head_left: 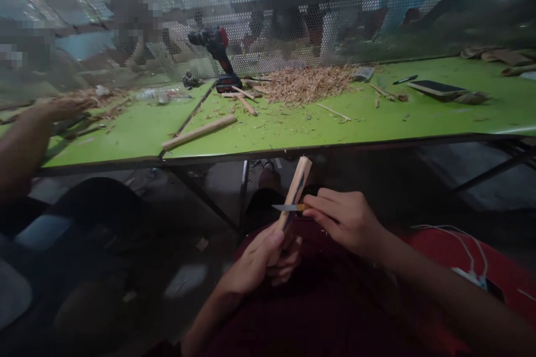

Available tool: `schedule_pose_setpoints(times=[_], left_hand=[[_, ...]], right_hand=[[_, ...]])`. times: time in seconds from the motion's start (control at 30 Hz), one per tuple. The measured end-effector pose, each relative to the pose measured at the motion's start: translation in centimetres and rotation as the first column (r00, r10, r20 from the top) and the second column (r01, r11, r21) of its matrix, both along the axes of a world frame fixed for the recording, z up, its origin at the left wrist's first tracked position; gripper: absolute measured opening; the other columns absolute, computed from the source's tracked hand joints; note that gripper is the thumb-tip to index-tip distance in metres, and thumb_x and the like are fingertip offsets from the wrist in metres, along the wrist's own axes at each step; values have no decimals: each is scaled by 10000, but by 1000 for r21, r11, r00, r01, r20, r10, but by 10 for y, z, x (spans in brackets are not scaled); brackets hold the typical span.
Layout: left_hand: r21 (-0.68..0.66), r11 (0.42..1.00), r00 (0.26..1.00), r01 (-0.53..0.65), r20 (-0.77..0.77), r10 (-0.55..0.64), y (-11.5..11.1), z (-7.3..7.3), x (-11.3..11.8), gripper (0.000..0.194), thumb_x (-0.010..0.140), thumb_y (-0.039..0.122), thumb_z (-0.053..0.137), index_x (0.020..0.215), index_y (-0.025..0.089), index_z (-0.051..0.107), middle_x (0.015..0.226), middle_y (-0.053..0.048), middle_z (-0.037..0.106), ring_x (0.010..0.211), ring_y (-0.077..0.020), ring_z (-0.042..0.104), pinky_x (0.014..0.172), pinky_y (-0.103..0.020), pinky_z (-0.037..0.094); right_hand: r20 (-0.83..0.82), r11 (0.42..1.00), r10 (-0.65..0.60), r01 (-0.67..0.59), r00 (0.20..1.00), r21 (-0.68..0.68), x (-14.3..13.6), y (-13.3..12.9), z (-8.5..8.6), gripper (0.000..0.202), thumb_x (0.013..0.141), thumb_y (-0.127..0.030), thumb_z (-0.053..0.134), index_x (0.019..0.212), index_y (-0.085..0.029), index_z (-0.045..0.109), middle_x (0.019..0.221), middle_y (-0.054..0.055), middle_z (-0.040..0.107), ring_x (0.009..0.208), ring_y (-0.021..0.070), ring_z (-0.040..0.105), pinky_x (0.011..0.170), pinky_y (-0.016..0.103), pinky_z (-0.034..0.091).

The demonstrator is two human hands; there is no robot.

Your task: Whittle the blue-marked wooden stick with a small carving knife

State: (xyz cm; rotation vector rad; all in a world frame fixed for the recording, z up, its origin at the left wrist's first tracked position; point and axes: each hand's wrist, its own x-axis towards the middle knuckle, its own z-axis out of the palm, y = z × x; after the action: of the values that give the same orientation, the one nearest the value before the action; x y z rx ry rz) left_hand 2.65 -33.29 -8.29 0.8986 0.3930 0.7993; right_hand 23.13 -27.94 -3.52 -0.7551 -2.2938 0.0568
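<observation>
My left hand (272,256) is wrapped round the lower end of a pale wooden stick (298,181), which slants up and away from me over my lap. Dark markings run along the stick's right side. In my right hand (345,220) is a small carving knife (288,208) with a yellowish handle, mostly covered by the fingers. Its blade points left and lies across the stick just above my left thumb. Whether the edge is biting into the wood cannot be made out.
A green table (259,136) stands ahead, bearing a wooden rod (199,132), a cordless drill (218,56), a heap of shavings (310,82), a phone (438,88) and a pen (405,79). Another person's arm (25,134) reaches in at left. White cables (469,242) lie on something red at right.
</observation>
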Motion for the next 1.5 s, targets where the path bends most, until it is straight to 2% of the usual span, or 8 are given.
schedule_pose_setpoints(times=[0.43, 0.53, 0.63, 0.73, 0.9, 1.07, 1.2, 1.5], left_hand=[[73, 997, 995, 30, 97, -37, 2, -5, 4, 301, 982, 471, 348, 870, 196, 401, 653, 51, 361, 455, -53, 286, 390, -157, 281], [92, 994, 995, 52, 76, -59, -6, -1, 1, 289, 979, 459, 379, 862, 195, 392, 671, 42, 375, 465, -48, 298, 408, -164, 273], [89, 984, 985, 154, 65, -160, -15, 5, 2, 299, 953, 460, 458, 841, 196, 373, 677, 39, 366, 492, -50, 307, 422, -169, 262], [40, 975, 971, 216, 94, -219, -14, 9, 7, 324, 942, 486, 463, 827, 200, 361, 678, 39, 354, 496, -56, 315, 412, -170, 262], [-33, 982, 965, 185, 197, -175, -2, 5, 13, 321, 956, 506, 403, 843, 205, 385, 646, 57, 338, 443, -52, 244, 385, -166, 260], [-47, 989, 944, 142, 306, -121, -1, -3, 11, 334, 967, 490, 373, 835, 188, 426, 629, 58, 337, 424, -52, 231, 364, -162, 254], [-48, 993, 946, 110, 310, -90, -1, -3, 11, 334, 976, 475, 350, 838, 183, 435, 621, 56, 344, 424, -53, 236, 364, -160, 254], [7, 988, 967, 154, 202, -153, 1, -1, 6, 324, 958, 496, 388, 837, 197, 403, 626, 56, 344, 434, -54, 243, 377, -161, 253]], right_hand=[[96, 967, -41, 16, 995, 253, 4, 16, -3, 215, 968, -284, 515, 978, -156, 688, 663, 1, 594, 555, 100, 496, 545, 254, 339], [5, 961, -146, 140, 989, 237, 20, 37, -3, 190, 953, -265, 539, 962, -156, 695, 672, 11, 617, 564, 108, 532, 548, 244, 370], [-163, 938, -285, 310, 944, 155, 46, 60, 0, 195, 941, -295, 554, 938, -184, 715, 758, 43, 689, 653, 148, 623, 621, 262, 463], [-305, 924, -355, 381, 884, 29, 58, 61, 10, 197, 939, -324, 548, 915, -234, 721, 890, 57, 730, 809, 207, 683, 744, 334, 525], [-359, 961, -275, 260, 892, -92, 32, 20, 15, 133, 929, -252, 567, 939, -240, 699, 838, 34, 711, 741, 181, 663, 667, 320, 517], [-285, 992, -106, 81, 953, -99, 0, -8, -8, 115, 924, -214, 572, 990, -191, 664, 713, 13, 606, 587, 127, 547, 539, 265, 427], [-200, 996, -67, 55, 977, -65, -5, -13, -21, 128, 943, -228, 544, 999, -177, 647, 681, 0, 544, 556, 109, 482, 516, 255, 368], [-43, 985, -87, 93, 995, 147, 7, 5, -20, 141, 936, -241, 536, 1007, -198, 650, 671, 7, 579, 561, 125, 506, 537, 284, 340]])
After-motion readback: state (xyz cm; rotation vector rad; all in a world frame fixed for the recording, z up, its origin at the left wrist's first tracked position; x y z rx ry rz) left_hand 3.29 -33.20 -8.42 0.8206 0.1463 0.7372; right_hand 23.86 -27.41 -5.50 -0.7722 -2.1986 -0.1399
